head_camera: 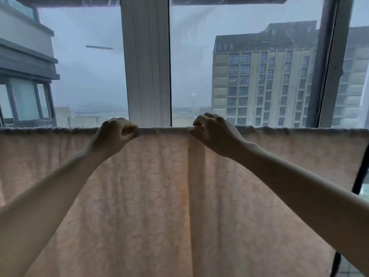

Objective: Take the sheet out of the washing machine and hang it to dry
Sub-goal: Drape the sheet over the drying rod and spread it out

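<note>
From the head view, the pale pink sheet (159, 196) hangs spread wide in front of the window. Its top edge is folded over something I cannot see, and it runs level across the foot of the white window post (147, 66). The cloth has a faint mottled pattern and falls in soft vertical folds, with one sharper crease just right of the post.

Both arms reach up to that top edge. The left hand (115, 132) is just left of the post, fingers curled in, pinching the folded edge between thumb and fingers. The right hand (213, 132) is just right of the post, knuckles up and fingers bent over the edge, with the thumb and fingertips nipping the cloth. The stretch of edge between the two hands lies straight and taut below the post.

Through the glass right of the post stands a tall grey-beige building (263, 76) under a dull, hazy sky. Far right of the post, a dark cord (359, 176) hangs down in front of the sheet's edge.
</note>
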{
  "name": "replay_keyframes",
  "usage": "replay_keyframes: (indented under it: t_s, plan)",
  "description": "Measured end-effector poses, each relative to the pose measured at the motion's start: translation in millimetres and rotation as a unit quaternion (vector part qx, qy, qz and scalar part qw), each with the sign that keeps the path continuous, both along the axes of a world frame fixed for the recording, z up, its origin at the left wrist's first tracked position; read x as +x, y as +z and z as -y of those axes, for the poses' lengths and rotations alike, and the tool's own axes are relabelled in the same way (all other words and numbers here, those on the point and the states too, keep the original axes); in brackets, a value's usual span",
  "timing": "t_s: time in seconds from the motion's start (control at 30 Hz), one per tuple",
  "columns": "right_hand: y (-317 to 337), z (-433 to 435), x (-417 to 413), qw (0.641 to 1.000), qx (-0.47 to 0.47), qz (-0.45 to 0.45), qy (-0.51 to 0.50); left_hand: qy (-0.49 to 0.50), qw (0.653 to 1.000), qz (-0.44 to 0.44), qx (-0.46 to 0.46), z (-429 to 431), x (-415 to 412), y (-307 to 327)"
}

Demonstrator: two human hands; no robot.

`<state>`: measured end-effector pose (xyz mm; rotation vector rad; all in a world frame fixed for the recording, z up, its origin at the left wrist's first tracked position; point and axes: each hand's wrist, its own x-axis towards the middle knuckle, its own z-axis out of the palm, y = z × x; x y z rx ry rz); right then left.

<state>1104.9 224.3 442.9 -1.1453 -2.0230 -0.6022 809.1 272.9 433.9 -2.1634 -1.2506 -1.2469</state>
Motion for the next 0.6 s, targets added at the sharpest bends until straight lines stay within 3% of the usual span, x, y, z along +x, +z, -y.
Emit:
replay_keyframes:
  t_s: [0.2, 0.47, 0.6]
  plan:
    - [-8, -11, -33, 0.998, 0.018, 0.021, -0.048, -0.057, 0.996, 0.022, 0.058, -7, -10, -5]
    - [-10, -18, -29, 0.996, 0.051, -0.004, -0.066, -0.038, 0.992, 0.051, 0.11, -11, 6, -16]
    - [-26, -13, -30, 0.996, 0.089, 0.004, -0.004, -0.047, 0.987, 0.041, 0.149, -4, 6, -33]
